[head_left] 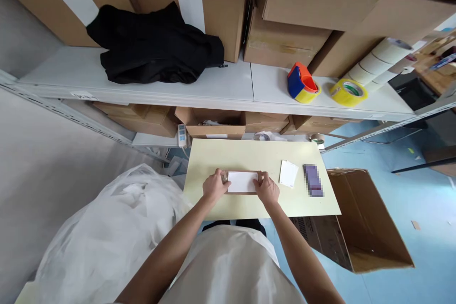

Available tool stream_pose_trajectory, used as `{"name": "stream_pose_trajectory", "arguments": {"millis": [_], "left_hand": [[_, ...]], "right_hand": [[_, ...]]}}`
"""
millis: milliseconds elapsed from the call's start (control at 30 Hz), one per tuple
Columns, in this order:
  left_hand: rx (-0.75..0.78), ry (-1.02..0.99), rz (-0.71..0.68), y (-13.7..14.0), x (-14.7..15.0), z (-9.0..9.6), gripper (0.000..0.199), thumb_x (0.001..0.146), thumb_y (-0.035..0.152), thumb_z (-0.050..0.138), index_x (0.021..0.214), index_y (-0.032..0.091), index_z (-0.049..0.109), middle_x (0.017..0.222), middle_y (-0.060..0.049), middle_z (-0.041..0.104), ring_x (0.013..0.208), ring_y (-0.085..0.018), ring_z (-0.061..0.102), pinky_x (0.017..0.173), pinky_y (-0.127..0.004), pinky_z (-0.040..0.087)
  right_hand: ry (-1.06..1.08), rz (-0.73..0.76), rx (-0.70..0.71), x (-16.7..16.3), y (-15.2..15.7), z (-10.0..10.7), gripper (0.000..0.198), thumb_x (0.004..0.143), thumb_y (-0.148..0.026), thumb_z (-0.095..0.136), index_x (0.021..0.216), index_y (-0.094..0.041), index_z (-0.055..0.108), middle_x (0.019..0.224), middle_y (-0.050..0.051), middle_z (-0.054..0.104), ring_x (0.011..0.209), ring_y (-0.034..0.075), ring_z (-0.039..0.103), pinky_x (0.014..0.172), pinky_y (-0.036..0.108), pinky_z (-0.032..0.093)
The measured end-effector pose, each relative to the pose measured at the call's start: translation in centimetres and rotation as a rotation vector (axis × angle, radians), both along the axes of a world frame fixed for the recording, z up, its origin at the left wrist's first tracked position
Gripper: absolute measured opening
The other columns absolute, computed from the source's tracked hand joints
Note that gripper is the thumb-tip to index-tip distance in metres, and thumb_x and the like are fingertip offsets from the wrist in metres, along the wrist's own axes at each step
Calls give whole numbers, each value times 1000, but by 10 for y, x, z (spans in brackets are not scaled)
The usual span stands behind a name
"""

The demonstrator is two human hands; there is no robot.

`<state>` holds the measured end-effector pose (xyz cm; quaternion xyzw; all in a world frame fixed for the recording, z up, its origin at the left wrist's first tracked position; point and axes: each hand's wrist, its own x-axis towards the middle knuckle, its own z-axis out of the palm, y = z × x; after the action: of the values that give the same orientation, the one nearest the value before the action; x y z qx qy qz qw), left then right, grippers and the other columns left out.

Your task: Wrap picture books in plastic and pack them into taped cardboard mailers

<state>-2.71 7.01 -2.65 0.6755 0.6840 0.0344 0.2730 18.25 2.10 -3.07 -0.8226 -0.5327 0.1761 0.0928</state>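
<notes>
2 hands (213, 185) (268, 191) at prob. pkg (242, 183) edges

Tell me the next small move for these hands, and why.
Probably press along the white rectangular panel on the small brown cardboard box: the left hand and right hand grip its opposite ends, thumbs resting on the panel.

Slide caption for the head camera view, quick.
Left hand and right hand hold a small white-topped box at a pale table.
</notes>
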Motion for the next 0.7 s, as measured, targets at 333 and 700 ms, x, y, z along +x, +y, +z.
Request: {"name": "stream_pose_trajectory", "arguments": {"millis": [333,700], "left_hand": [[313,-222,-442,-25,-1,0,23,86,29,48,103,20,60,112,-11,63,111,-24,55,95,-37,40],[263,-30,-414,-24,19,-22,60,88,42,42,144,22,31,153,-11,21,141,-33,16,109,-61,13]], "right_hand": [[79,252,378,-4,-31,-8,39,90,-33,40,123,-15,51,119,17,58,114,27,51,93,43,41],[-200,510,-6,-11,-35,-9,63,93,-49,30,149,-23,15,154,8,19,142,26,17,111,54,16]]}}
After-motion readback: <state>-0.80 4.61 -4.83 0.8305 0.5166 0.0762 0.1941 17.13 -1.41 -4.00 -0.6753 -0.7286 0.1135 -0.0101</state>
